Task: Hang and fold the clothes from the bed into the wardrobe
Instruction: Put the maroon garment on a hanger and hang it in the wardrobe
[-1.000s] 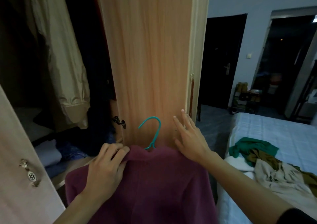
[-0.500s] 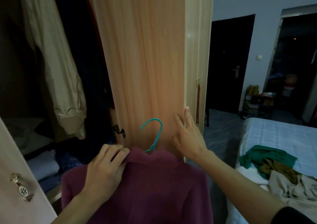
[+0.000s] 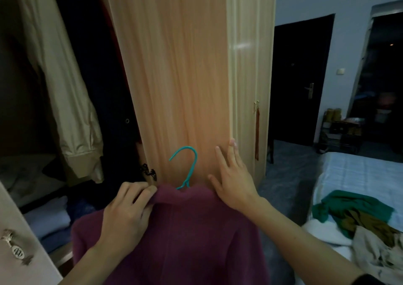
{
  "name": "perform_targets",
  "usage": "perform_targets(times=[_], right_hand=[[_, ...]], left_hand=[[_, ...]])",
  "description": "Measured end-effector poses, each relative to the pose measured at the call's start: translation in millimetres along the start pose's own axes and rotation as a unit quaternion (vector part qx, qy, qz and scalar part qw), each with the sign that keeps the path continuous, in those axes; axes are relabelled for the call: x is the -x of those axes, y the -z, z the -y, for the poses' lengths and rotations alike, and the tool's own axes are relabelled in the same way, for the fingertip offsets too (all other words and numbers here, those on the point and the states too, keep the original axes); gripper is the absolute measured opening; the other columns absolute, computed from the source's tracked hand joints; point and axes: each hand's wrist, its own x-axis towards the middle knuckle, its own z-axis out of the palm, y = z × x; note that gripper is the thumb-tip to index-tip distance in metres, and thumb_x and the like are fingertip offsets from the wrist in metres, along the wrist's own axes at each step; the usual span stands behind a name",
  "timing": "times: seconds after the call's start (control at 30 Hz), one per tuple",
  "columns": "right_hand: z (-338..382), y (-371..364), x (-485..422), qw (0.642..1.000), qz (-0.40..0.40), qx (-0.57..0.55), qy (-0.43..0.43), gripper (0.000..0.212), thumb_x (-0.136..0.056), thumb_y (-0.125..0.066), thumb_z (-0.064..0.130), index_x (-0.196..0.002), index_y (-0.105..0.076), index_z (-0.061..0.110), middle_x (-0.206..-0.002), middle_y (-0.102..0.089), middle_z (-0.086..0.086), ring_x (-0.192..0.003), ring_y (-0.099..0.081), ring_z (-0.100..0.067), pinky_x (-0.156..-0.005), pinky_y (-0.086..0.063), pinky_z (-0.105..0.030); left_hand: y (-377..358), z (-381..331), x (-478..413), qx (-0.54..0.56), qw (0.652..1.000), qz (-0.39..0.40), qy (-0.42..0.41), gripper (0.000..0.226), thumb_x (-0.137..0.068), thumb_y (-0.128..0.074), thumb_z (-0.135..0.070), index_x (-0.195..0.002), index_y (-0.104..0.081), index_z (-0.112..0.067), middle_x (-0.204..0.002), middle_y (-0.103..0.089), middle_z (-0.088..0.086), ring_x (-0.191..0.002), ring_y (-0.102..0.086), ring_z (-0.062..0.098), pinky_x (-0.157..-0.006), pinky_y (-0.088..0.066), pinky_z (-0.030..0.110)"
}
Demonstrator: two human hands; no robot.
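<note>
Nearest to us, our left hand (image 3: 128, 215) curled its fingers over the collar of one maroon sweater (image 3: 174, 241), pinching the cloth just left of the hook. The sweater hung on one teal hanger (image 3: 187, 167), held up in front of us, low against the wardrobe. Our right hand (image 3: 233, 184) lay flat on the wooden door (image 3: 174, 77), fingers straight and spread, the longest fingertip at the door's right edge.

That door stood open edge-on between us and the bed. A second door (image 3: 13, 249) stood open at our lower left. Between the two lay the wardrobe's dark opening, to the left of the hook.

Inside it hung one pale jacket (image 3: 65, 110) beside dark clothes we could not count. Folded stacks (image 3: 50, 219) lay on the shelf below.

To the right, past a strip of floor, the bed (image 3: 353, 171) carried one loose pile (image 3: 359, 219): green, olive, beige and white pieces. Two dark doorways stood beyond.
</note>
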Motion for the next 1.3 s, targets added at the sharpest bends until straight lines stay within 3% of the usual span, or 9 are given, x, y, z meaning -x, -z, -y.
perform_targets(times=[0.13,0.23,0.3,0.37,0.4,0.53,0.73,1.03,1.3], right_hand=[[11.1,7.8,10.6,0.999,0.014,-0.042,0.016,0.074,-0.093,-0.027,0.068,-0.152,-0.024,0.022,-0.161,0.014,-0.020,-0.151,0.007,-0.032,-0.118,-0.019,-0.041],[23.9,12.4,16.7,0.997,0.037,-0.061,0.044,0.081,-0.085,-0.025,0.080,-0.142,-0.040,0.025,-0.163,-0.010,-0.013,-0.151,0.002,-0.037,-0.117,-0.022,-0.047],[31.0,12.0,19.8,0.994,0.055,-0.058,0.077,0.075,-0.085,-0.038,0.076,-0.138,-0.048,0.024,-0.155,-0.032,-0.007,-0.146,-0.022,-0.034,-0.116,-0.030,-0.046],[39.2,7.8,21.7,0.990,0.059,-0.061,0.110,0.057,-0.088,-0.053,0.061,-0.131,-0.055,0.024,-0.130,-0.054,-0.001,-0.120,-0.052,-0.023,-0.102,-0.045,-0.043],[43.8,5.0,21.7,0.989,0.053,-0.076,0.118,0.047,-0.090,-0.057,0.053,-0.126,-0.057,0.023,-0.117,-0.059,0.002,-0.105,-0.058,-0.020,-0.092,-0.049,-0.041],[61.2,-4.6,14.5,0.979,0.058,-0.145,0.134,0.034,-0.091,-0.063,0.041,-0.119,-0.056,0.023,-0.107,-0.055,0.005,-0.092,-0.057,-0.014,-0.081,-0.052,-0.032],[85.6,-26.0,15.7,0.952,0.054,-0.196,0.227,0.049,-0.082,-0.071,0.011,-0.124,-0.048,0.019,-0.114,-0.047,0.000,-0.093,-0.056,-0.016,-0.073,-0.056,-0.030],[133.4,-46.0,12.1,0.939,0.018,-0.238,0.247,0.051,-0.078,-0.071,0.003,-0.120,-0.049,0.020,-0.107,-0.050,-0.002,-0.086,-0.057,-0.016,-0.052,-0.056,-0.032],[175.2,-52.1,0.0,0.949,0.013,-0.217,0.229,0.044,-0.079,-0.072,0.006,-0.119,-0.057,0.017,-0.110,-0.051,0.001,-0.093,-0.057,-0.014,-0.058,-0.058,-0.033]], left_hand=[[0.8,1.4,5.7,-0.015,1.000,0.004,0.026,0.026,-0.083,-0.053,-0.022,-0.106,-0.062,-0.013,-0.105,-0.058,0.001,-0.092,-0.054,0.022,-0.058,-0.052,0.031],[4.6,5.6,10.3,-0.029,0.998,-0.007,0.052,0.026,-0.085,-0.052,-0.022,-0.107,-0.061,-0.012,-0.106,-0.058,0.001,-0.093,-0.054,0.023,-0.055,-0.052,0.032],[9.0,9.1,14.7,-0.038,0.996,-0.016,0.073,0.025,-0.085,-0.052,-0.020,-0.107,-0.062,-0.012,-0.106,-0.059,0.003,-0.093,-0.055,0.024,-0.055,-0.053,0.034],[14.5,12.3,21.0,-0.048,0.994,-0.025,0.090,0.025,-0.084,-0.054,-0.018,-0.107,-0.062,-0.011,-0.106,-0.059,0.003,-0.093,-0.055,0.025,-0.059,-0.053,0.036],[17.7,13.9,24.7,-0.052,0.994,-0.030,0.095,0.025,-0.083,-0.055,-0.017,-0.107,-0.061,-0.011,-0.106,-0.058,0.003,-0.093,-0.055,0.026,-0.061,-0.052,0.035],[33.3,17.8,38.7,-0.070,0.990,-0.043,0.112,0.024,-0.084,-0.053,-0.016,-0.108,-0.058,-0.012,-0.106,-0.057,0.003,-0.091,-0.055,0.025,-0.062,-0.052,0.036],[59.4,20.5,61.7,-0.114,0.984,-0.043,0.130,0.025,-0.085,-0.052,-0.013,-0.109,-0.055,-0.011,-0.106,-0.054,0.005,-0.093,-0.053,0.027,-0.076,-0.045,0.033],[99.8,37.9,82.9,-0.152,0.977,0.072,0.128,0.025,-0.090,-0.053,-0.025,-0.106,-0.059,-0.007,-0.104,-0.060,0.007,-0.092,-0.056,0.027,-0.084,-0.042,0.037],[132.4,76.7,86.2,-0.167,0.967,0.157,0.108,0.035,-0.096,-0.051,-0.039,-0.110,-0.065,-0.010,-0.104,-0.061,0.002,-0.090,-0.058,0.025,-0.080,-0.045,0.038]])
